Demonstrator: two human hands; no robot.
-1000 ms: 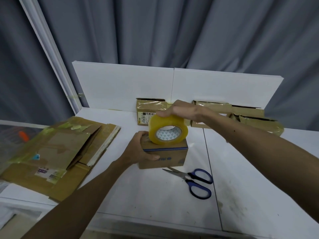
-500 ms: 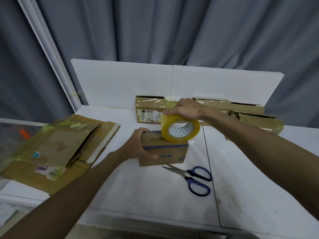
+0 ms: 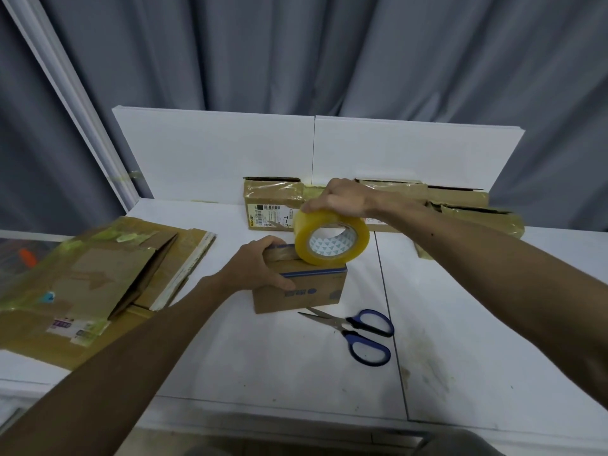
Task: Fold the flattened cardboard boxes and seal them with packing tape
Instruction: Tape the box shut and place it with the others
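A small folded cardboard box (image 3: 307, 289) with a blue stripe stands in the middle of the white table (image 3: 279, 363). My left hand (image 3: 260, 266) grips its left end, thumb on the front face, fingers over the top. My right hand (image 3: 342, 200) grips the top of a yellowish roll of packing tape (image 3: 330, 243), which stands on edge on the box's top right part. A strip of tape lies along the box top to the left of the roll.
Blue-handled scissors (image 3: 358, 330) lie just right of the box's front. A stack of flattened cardboard boxes (image 3: 88, 284) covers the table's left side. Several taped boxes (image 3: 273, 205) line the white back panel. Grey curtains hang behind.
My right hand has rolled the tape roll to the right along the box top. The left hand has kept its hold on the box's left end.
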